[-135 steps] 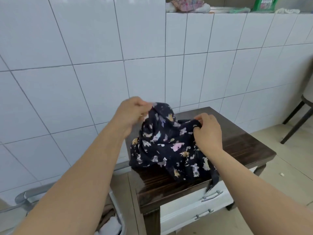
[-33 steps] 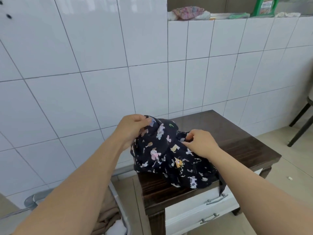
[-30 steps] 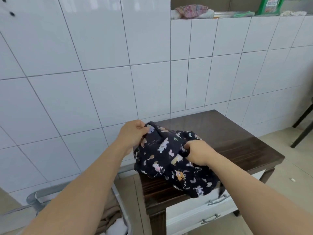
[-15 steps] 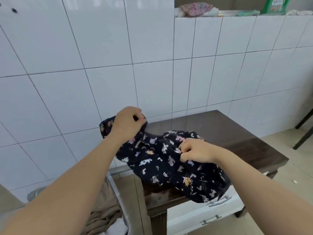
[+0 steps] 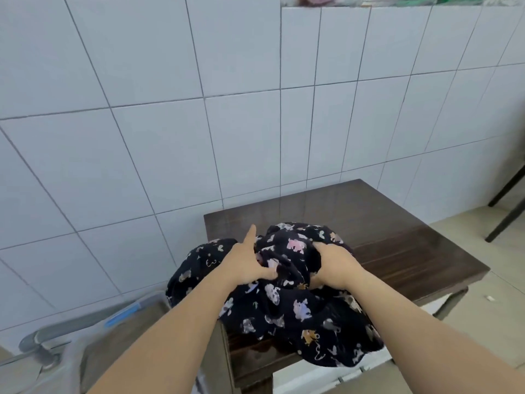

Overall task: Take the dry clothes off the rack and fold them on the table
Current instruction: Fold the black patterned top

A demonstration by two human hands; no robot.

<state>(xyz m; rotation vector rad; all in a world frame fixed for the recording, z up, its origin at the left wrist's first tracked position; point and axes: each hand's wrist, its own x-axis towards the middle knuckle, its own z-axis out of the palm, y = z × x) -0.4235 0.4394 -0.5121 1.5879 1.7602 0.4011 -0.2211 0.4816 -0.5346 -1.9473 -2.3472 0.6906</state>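
Head view, looking down over both forearms at a dark wooden table set against a white tiled wall. A dark garment printed with small pale animal shapes lies bunched on the near left part of the table, one fold spilling over the left edge and another hanging over the front edge. The left hand rests on top of the cloth with its forefinger stretched out straight toward the wall, while the thumb and the other fingers curl into a fold at the middle of the heap and pinch it. The right hand sits just beside it on the cloth, fingers bent down and dug into the fabric, gripping a bunch of it; the fingertips themselves are buried in the folds. Below the table top, at the front, white drawer fronts show under the hanging cloth. To the left of the table, low down, a grey bin or basket rim is blurred. A dark chair leg stands on the floor at the far right.
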